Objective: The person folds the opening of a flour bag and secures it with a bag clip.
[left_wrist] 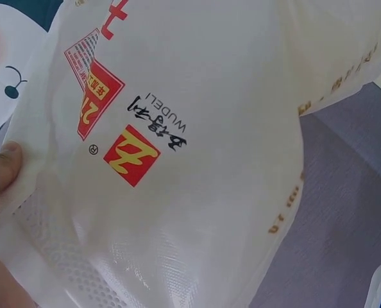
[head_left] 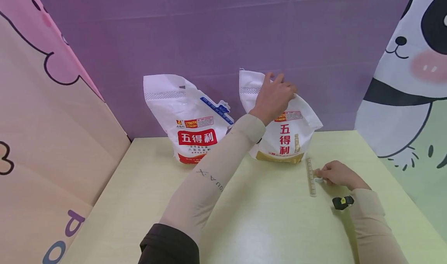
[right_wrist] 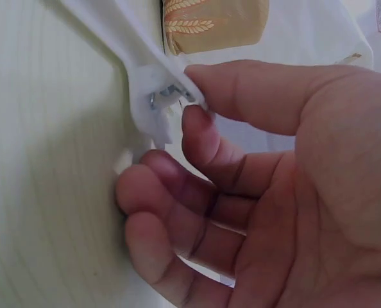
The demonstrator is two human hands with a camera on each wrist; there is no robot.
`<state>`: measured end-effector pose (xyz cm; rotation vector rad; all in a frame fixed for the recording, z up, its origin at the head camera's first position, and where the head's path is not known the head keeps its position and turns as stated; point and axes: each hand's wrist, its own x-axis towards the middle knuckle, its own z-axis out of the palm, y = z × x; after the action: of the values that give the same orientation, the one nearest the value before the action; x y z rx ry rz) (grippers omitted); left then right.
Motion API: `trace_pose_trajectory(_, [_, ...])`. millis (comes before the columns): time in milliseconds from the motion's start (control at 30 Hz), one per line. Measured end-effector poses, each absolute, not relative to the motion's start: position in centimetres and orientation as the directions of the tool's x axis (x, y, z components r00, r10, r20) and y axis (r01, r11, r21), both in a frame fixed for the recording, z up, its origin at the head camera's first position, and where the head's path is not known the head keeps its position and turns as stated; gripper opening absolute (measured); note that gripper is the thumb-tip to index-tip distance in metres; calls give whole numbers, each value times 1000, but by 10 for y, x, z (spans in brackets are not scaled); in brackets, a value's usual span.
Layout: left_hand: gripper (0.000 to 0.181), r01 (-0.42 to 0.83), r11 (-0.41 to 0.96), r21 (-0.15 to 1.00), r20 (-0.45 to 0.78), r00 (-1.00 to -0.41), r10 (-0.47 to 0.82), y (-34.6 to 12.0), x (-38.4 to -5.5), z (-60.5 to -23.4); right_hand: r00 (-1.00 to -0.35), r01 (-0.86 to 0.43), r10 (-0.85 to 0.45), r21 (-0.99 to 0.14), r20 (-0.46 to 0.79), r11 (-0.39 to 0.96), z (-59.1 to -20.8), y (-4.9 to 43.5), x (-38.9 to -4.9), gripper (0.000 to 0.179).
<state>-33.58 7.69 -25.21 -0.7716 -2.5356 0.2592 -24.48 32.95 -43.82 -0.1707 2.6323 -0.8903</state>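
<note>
A white flour bag with red lettering and a gold base stands at the back, right of centre. My left hand grips its top; in the left wrist view the thumb lies on the white plastic. To the right of the bag, a long pale bag clip rests on the table. My right hand pinches the clip's handle between thumb and forefinger. The right wrist view shows a small metal spring in the white clip, with the other fingers curled below.
A second flour bag with a red label stands at the left, a blue-and-white clip along its slanted top right edge. A purple backdrop hangs behind the pale table. Printed panels flank both sides.
</note>
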Motion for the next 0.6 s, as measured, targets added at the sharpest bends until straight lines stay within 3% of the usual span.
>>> trace_pose_trajectory(400, [30,476,827,-300,416,-714,562,77,-335,-253,-943,65,-173,-667,-284,742,-433,336,-245,25])
trace_pose_trajectory(600, [29,473,831,-293,424,-715,556,77,-336,-254,-943,116,-159,-734,-293,670,-427,338,-244,29])
